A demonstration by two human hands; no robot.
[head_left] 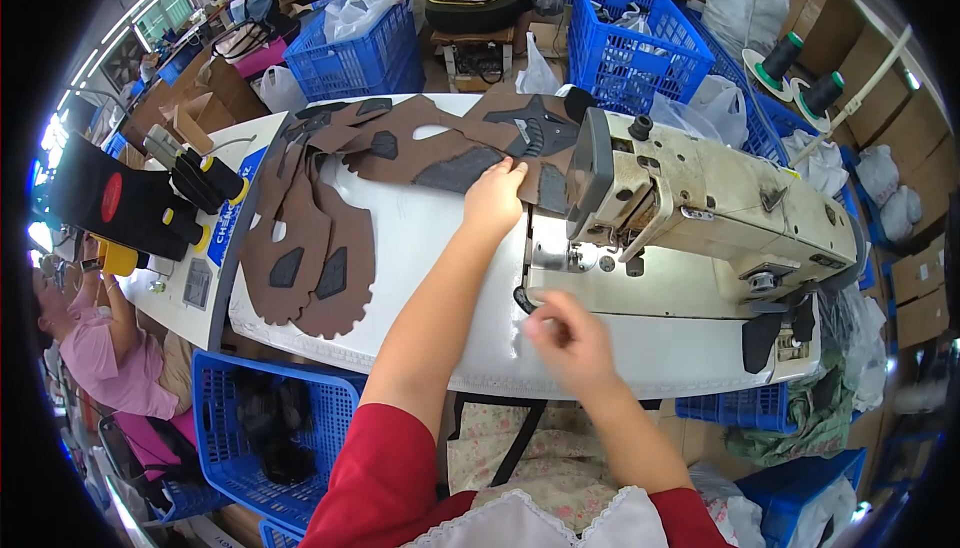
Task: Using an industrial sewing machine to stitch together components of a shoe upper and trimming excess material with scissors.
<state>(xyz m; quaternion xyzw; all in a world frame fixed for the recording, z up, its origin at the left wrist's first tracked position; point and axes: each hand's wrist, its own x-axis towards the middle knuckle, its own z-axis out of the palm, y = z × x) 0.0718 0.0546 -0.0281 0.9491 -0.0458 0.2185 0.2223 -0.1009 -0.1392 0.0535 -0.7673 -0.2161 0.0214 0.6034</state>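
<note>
A white table (415,223) fills the centre, with a sewing machine (700,203) at right. Brown panels (345,233) spread from left to upper centre already bear dark patches (286,268). The left hand (494,198) lies flat-fingered on one; the right hand (572,338), blurred, curls by a dark curved piece (523,300), seemingly unattached, its grip unclear.

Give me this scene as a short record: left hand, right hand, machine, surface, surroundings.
Left hand: on the brown pieces with grey patches
Right hand: blurred, by a small dark curved piece; grip unclear
Machine: cream sewing machine, right of the left hand
Surface: white table
Surroundings: blue crates, black thread spools
</note>
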